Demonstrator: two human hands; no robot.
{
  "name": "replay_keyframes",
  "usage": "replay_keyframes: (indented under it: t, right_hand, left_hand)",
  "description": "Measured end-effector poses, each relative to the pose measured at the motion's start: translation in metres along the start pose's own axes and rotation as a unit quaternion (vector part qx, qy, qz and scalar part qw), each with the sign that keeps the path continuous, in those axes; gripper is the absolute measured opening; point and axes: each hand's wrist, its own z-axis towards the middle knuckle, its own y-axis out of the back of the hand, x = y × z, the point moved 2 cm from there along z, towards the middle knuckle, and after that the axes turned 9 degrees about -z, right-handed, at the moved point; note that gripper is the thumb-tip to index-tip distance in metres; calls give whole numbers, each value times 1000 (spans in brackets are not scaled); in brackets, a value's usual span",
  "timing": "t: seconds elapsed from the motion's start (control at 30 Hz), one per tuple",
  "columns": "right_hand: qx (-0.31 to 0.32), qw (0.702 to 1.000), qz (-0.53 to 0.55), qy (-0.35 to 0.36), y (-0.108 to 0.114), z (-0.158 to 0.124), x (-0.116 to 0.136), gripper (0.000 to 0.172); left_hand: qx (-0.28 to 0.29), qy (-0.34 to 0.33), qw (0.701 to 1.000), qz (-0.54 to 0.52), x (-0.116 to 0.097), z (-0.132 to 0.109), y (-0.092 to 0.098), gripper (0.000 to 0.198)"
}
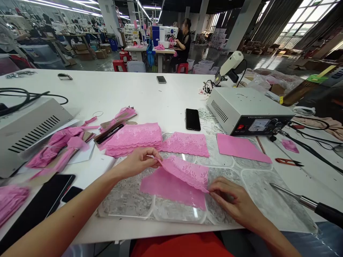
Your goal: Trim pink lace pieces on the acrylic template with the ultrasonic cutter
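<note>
A pink lace piece (187, 171) is stretched between my two hands, slightly raised at its left end. My left hand (146, 159) pinches its upper left corner. My right hand (232, 198) pinches its lower right corner, close to the mat. Under the lace lies a smooth pink fabric piece (174, 191) on the grey marbled mat (128, 200). Just beyond, a second lace piece (186, 144) lies flat beside a stack of pink lace (134, 137). Off to the right is a pink rectangular sheet (242, 148).
A soldering-iron-like tool (305, 201) points in from the right, near orange thread snips (288, 162). A grey control box (250, 110) stands behind; another box (34, 132) is at left. A phone (193, 119) lies mid-table. Pink fabric bundles (57, 146) lie left. A person (183, 43) sits farther off.
</note>
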Motion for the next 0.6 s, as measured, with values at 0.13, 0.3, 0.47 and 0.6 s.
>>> replay_keyframes:
  t: [0.13,0.3,0.47,0.6]
  right_hand:
    - [22,999,-15,24,-3,-4,3,17]
    - [26,995,-62,80,-13,-13,8,19]
    - [29,989,-91,115,-20,-20,9,16]
    - [19,986,-96,134,-20,-21,8,15]
  left_hand:
    - [16,-8,996,82,10,-17,0,16]
    - [20,-65,979,190,20,-38,-5,14]
    - [19,-86,962,258,25,-56,-13,21]
    - [23,-85,953,289,25,-65,-16,24]
